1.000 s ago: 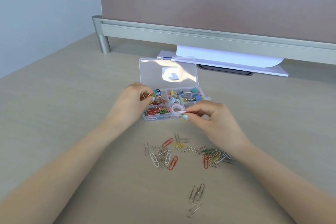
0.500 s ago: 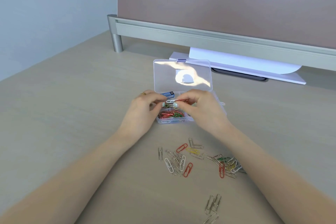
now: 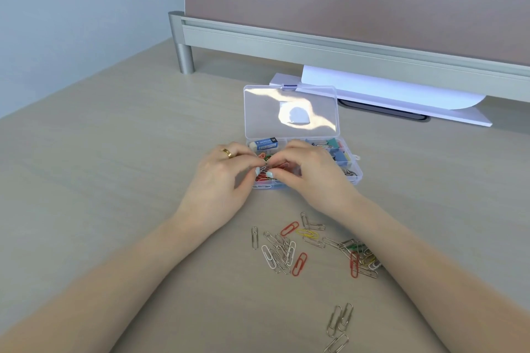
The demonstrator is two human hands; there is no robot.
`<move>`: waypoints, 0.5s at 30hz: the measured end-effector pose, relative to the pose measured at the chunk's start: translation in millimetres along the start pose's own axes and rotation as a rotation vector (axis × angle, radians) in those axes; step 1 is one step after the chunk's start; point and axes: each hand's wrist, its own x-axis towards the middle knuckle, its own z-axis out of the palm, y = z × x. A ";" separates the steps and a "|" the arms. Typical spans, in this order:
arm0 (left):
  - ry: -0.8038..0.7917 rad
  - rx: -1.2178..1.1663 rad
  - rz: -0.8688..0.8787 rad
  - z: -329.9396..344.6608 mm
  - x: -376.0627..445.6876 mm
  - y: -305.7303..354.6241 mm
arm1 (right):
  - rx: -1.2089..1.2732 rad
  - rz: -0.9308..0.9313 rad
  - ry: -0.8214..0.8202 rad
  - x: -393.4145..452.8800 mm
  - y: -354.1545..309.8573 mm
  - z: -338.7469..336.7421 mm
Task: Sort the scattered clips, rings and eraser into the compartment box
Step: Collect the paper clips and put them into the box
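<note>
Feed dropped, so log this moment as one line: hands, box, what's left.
hands: left hand and right hand pinch clips over box | lid open | eraser inside | loose paper clips on desk

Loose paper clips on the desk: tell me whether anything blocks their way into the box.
Nothing visible does. The lid is open and tipped back, and bare desk lies between the paper clips and the box. Only the left hand and right hand sit over the near compartments, fingers pinched together there.

Bright, even daylight; glare on box lid (image 3: pixel 289 112); soft shadows.
</note>
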 end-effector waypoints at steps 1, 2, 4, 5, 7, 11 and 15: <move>-0.011 0.036 0.020 1.0 -0.4 0.3 | -0.017 -0.010 0.013 -1.2 1.1 -0.9; -0.021 0.084 0.032 2.0 -0.7 0.2 | -0.032 -0.011 0.024 -2.8 2.4 -2.1; -0.043 0.160 0.045 3.9 -1.1 0.3 | -0.060 -0.011 0.040 -7.5 5.5 -4.8; -0.053 0.178 0.049 4.6 -1.1 0.5 | -0.079 -0.011 0.044 -10.7 6.7 -6.0; -0.063 0.186 0.048 5.4 -0.4 0.5 | -0.121 0.000 0.037 -17.1 7.4 -7.9; -0.071 0.187 0.062 2.8 0.4 1.4 | -0.109 0.027 0.064 -28.0 4.0 -13.5; -0.061 0.153 0.140 -6.8 -5.0 9.0 | -0.030 0.046 0.049 -47.4 0.5 -22.8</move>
